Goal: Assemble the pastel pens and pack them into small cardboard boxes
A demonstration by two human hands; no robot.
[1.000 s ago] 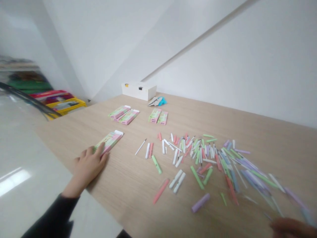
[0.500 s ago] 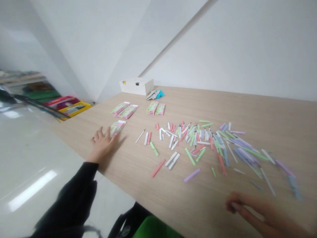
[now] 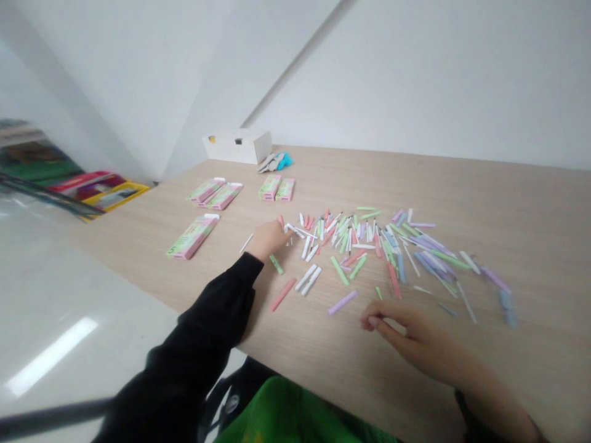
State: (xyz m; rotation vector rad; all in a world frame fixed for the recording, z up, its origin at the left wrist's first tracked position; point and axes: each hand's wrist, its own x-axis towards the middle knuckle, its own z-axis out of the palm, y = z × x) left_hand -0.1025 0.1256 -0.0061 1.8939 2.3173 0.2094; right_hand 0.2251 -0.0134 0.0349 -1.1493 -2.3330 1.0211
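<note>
right hand [image 3: 422, 338], one: thumb and fingertips drawn narrow, near the desk's [image 3: 530, 234] front edge. left hand [image 3: 266, 240], one: grip unclear, at left end of scattered pen parts [image 3: 342, 271], mid-desk. white box [image 3: 236, 149], one: far left corner.

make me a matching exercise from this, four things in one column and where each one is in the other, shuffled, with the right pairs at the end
Things
1. white box
2. left hand
3. yellow crate
4. right hand

Places
A. over the near side of the table, fingers curled in
B. at the back of the table, near the wall
C. beyond the table's left edge
D. at the left end of the scattered pen parts

Right pairs: 1-B, 2-D, 3-C, 4-A
</note>
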